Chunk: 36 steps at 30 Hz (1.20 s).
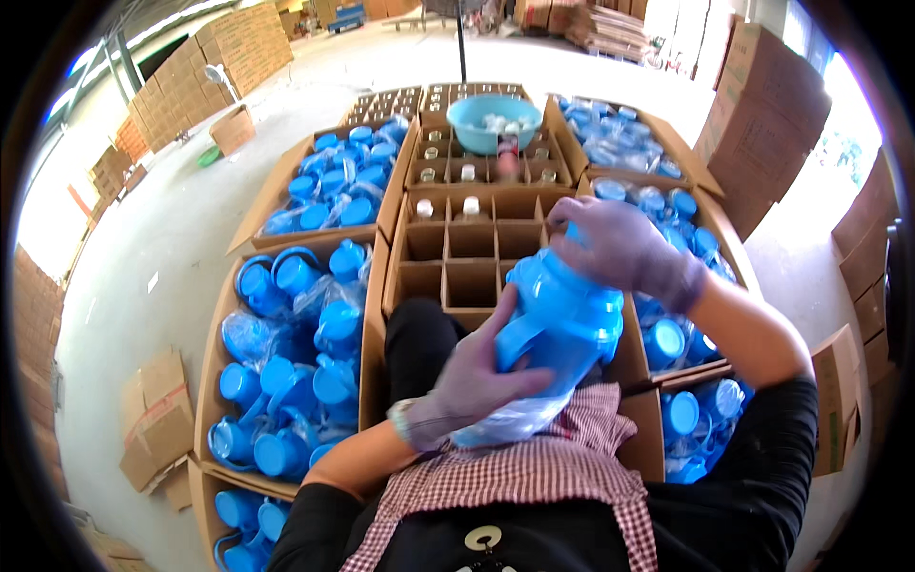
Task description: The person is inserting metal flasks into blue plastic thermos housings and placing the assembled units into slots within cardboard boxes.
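Observation:
A large blue plastic jug [572, 319] with a side handle stands tilted over my lap, its lower part in clear plastic wrap. My left hand [472, 377], in a greyish-purple glove, grips it by the side near the handle. From above, my right hand [624, 248], gloved alike, closes its fingers on the jug's top; they hide most of the lid. Just ahead is a cardboard box with dividers [473, 244], where white-capped bottles [471, 208] stand in a few cells.
Open boxes of blue jugs flank me, at left [286, 381] and right [681, 334]. A light-blue basin [477, 138] with small white pieces rests on a farther divided box. Stacked cartons [762, 114] stand at right, and flattened cardboard [160, 419] lies on the left floor.

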Tool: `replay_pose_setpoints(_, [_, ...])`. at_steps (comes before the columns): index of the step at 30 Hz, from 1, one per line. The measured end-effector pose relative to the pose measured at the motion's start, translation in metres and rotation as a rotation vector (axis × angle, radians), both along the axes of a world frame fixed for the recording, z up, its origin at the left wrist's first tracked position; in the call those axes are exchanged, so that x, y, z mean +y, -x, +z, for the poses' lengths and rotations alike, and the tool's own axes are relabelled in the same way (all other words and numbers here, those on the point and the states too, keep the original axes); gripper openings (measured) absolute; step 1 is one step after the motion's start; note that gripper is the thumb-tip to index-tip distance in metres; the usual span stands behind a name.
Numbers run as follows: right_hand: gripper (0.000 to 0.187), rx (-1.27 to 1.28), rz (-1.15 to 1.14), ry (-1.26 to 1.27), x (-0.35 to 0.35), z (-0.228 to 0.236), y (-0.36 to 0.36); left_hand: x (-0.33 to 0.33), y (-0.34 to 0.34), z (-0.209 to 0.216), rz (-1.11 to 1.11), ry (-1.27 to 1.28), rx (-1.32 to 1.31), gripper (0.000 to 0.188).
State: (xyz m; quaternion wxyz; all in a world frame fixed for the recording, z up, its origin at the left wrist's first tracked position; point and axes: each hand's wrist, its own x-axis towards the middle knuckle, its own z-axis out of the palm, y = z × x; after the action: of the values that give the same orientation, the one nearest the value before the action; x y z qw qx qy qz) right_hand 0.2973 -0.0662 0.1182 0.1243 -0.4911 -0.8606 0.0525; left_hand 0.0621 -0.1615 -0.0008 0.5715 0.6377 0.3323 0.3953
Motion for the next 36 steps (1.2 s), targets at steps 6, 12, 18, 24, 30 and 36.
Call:
replay_pose_setpoints(6, [0.037,0.182,1.016,-0.273,-0.068,0.055,0.025,0.046,0.078,0.027,-0.427,0.115,-0.333,0.098])
replay_pose_setpoints(12, [0.031,0.131,0.046,-0.111,-0.030,-0.012,-0.006,-0.019,-0.012,-0.009,0.059,-0.103,0.174,0.124])
replay_pose_setpoints(18, [0.033,0.209,1.008,-0.097,-0.093,0.042,0.007,0.043,0.072,0.019,-0.609,0.042,-0.215,0.100])
replay_pose_setpoints(24, [0.018,0.067,0.170,-0.152,-0.006,-0.058,-0.081,-0.035,-0.040,-0.016,0.032,-0.130,0.138,0.104])
replay_pose_setpoints(30, [0.046,0.219,0.664,-0.295,-0.104,0.025,0.004,0.054,0.080,0.011,-0.690,0.041,-0.190,0.104])
replay_pose_setpoints(36, [0.042,0.392,-0.083,-0.138,-0.011,-0.035,-0.032,-0.010,-0.010,-0.023,0.081,-0.198,0.188,0.105])
